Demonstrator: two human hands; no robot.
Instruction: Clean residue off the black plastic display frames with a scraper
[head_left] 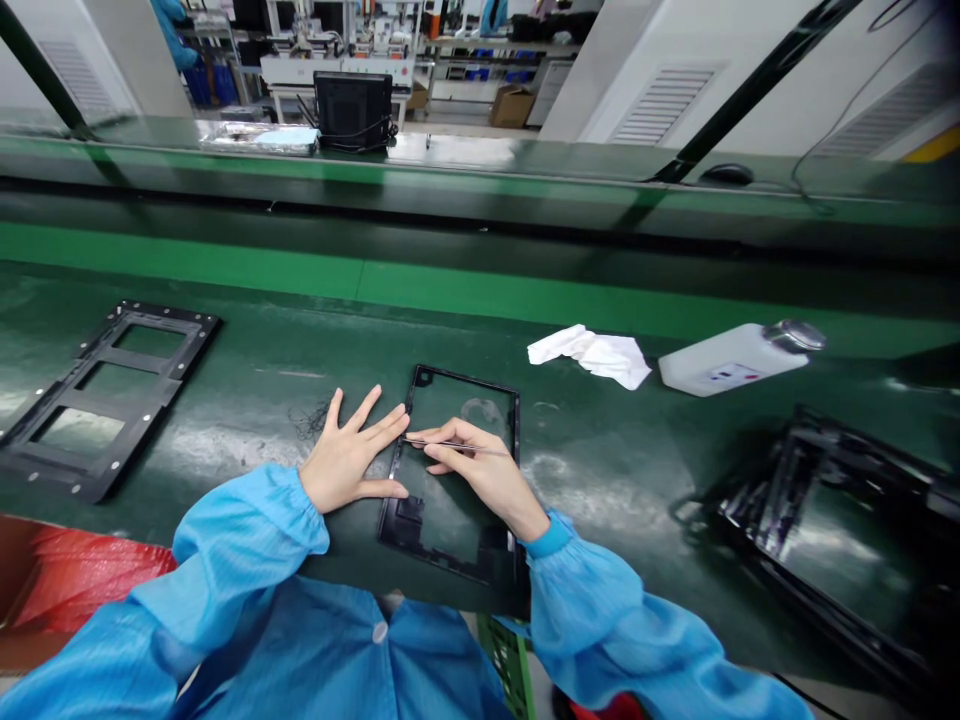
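Note:
A thin black rectangular frame (459,572) lies flat on the green bench in front of me. My left hand (349,455) has its fingers spread, with the fingertips resting on the frame's left edge. Pinched in my right hand (480,465) is a pair of slim metal tweezers (469,447), reaching across the frame's opening. Their tip meets the left edge beside my left fingertips; what it touches there is too small to make out. Beside my left hand lies a small tangle of thin dark strands (307,422).
A black plate with three windows (142,400) lies at left. Crumpled white tissue (592,355) and a white bottle (731,360) with a metal cap are at back right. Stacked black frames (780,560) stand at right. A box with red wrap (90,570) sits lower left.

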